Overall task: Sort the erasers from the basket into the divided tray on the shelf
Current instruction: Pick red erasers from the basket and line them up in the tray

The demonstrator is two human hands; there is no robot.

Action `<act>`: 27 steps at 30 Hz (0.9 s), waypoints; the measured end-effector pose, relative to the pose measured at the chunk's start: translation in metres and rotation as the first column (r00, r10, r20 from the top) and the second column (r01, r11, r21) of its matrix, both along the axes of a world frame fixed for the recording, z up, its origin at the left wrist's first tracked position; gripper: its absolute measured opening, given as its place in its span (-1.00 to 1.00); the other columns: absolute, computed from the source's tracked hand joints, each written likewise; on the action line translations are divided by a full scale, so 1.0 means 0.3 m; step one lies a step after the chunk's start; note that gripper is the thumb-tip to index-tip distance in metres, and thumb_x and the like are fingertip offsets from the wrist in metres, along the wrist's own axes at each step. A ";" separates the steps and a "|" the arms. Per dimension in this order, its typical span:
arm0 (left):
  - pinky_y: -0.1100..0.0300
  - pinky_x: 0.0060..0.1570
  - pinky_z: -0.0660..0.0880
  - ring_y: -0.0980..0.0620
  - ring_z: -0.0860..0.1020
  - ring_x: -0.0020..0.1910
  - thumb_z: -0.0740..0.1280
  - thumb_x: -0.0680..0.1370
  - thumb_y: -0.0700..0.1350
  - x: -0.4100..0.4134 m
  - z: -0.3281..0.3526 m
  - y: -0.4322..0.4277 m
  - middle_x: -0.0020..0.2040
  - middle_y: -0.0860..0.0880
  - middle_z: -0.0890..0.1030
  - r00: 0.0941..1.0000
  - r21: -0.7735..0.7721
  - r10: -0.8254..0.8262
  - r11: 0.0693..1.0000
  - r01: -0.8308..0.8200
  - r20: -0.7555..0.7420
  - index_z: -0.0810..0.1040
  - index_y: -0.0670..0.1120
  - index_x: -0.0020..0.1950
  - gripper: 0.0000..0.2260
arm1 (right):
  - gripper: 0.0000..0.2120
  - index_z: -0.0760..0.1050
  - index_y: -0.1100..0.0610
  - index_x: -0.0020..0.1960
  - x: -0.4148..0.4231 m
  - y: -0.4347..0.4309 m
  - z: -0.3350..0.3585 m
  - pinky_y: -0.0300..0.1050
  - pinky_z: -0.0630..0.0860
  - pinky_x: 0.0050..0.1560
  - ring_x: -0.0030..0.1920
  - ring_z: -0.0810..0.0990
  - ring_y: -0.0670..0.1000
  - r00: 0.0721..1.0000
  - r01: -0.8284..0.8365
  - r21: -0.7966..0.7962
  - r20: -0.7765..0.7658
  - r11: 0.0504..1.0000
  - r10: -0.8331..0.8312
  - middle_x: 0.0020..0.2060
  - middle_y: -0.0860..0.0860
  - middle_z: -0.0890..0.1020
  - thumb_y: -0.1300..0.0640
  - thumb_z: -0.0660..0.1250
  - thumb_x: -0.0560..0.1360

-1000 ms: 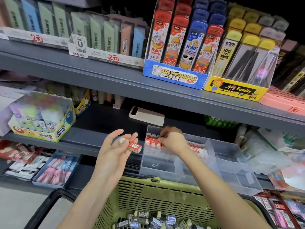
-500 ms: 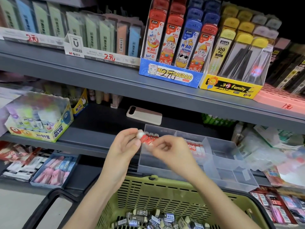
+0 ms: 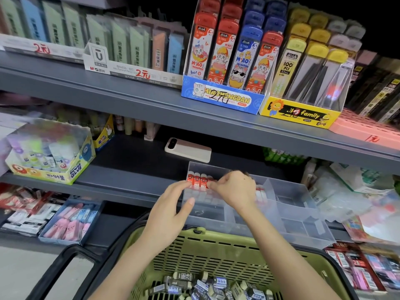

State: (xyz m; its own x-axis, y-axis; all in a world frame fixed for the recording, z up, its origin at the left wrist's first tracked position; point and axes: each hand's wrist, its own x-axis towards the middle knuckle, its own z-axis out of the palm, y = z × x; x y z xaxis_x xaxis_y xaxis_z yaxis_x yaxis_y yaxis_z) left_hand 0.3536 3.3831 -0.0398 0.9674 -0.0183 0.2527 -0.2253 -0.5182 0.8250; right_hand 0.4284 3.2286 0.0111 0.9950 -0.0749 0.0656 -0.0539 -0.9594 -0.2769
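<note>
- Above the divided tray [image 3: 292, 215], display boxes read "MIAOMENGDAN" [image 3: 225, 98] and "family" [image 3: 300, 114]. The lead tubes say "100 PCS". Left of the tray, a carton reads "POWER GLUE" [image 3: 75, 169].
- Half a second ago my hands met at the tray's left wall. Now my right hand [image 3: 233, 191] pinches a red-sleeved eraser [image 3: 213, 183] in the tray's back-left compartment. My left hand [image 3: 171, 211], fingers straight and holding nothing, touches that wall.
- The row of red erasers [image 3: 197, 180] there stands upright, long axes vertical, side by side.
- Below the tray, "2B" erasers [image 3: 205, 284] lie every way in the green basket [image 3: 216, 252].
</note>
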 end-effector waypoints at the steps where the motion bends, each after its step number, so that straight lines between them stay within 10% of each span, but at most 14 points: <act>1: 0.51 0.17 0.13 0.37 0.25 0.28 0.19 0.60 0.04 0.001 0.001 -0.001 0.30 0.34 0.27 1.000 0.004 0.000 1.000 0.000 0.003 0.32 0.10 0.42 -0.63 | -0.61 0.64 0.08 -0.29 0.003 -0.001 -0.002 -0.13 0.46 -0.02 -0.17 0.60 0.03 1.000 -0.002 0.010 -0.024 1.000 0.002 -0.35 -0.04 0.64 -0.24 0.31 0.40; 16: 0.35 0.21 0.19 0.31 0.28 0.25 0.22 0.60 0.01 0.005 0.002 0.003 0.26 0.28 0.32 1.000 0.043 0.016 0.999 -0.016 -0.009 0.35 0.07 0.40 -0.64 | -0.73 0.57 0.04 -0.29 0.036 -0.057 -0.005 0.08 0.37 0.25 -0.08 0.58 0.06 0.975 -0.156 0.050 -0.152 0.987 0.162 -0.23 -0.02 0.66 0.07 0.19 0.53; 20: 0.29 0.25 0.22 0.26 0.30 0.28 0.22 0.60 0.00 -0.008 0.023 0.016 0.29 0.21 0.37 1.000 0.045 0.018 0.999 -0.017 -0.016 0.36 0.06 0.40 -0.64 | -0.80 0.64 -0.03 -0.12 -0.056 -0.064 0.013 -0.05 0.34 0.09 -0.01 0.54 0.05 0.968 -0.200 0.024 0.162 0.979 0.194 -0.11 -0.07 0.67 0.01 0.25 0.52; 23: 0.25 0.24 0.24 0.17 0.35 0.29 0.24 0.60 -0.05 -0.045 0.033 0.037 0.30 0.11 0.42 0.998 0.063 0.060 0.996 -0.060 0.002 0.40 -0.01 0.38 -0.66 | -0.89 0.65 0.07 -0.13 -0.206 -0.110 -0.006 -0.16 0.38 -0.03 -0.09 0.52 -0.07 0.872 -0.387 0.288 0.423 0.876 0.247 -0.18 -0.07 0.63 0.09 0.35 0.49; 27: 0.14 0.24 0.31 0.00 0.44 0.26 0.28 0.58 -0.15 -0.135 0.030 0.063 0.25 -0.02 0.52 0.994 0.147 0.102 0.983 -0.107 0.045 0.49 -0.10 0.29 -0.72 | -0.81 0.62 0.12 -0.15 -0.431 -0.222 -0.135 -0.34 0.37 -0.19 -0.22 0.47 -0.22 0.859 -0.480 0.389 0.389 0.786 0.333 -0.28 -0.20 0.54 0.05 0.29 0.51</act>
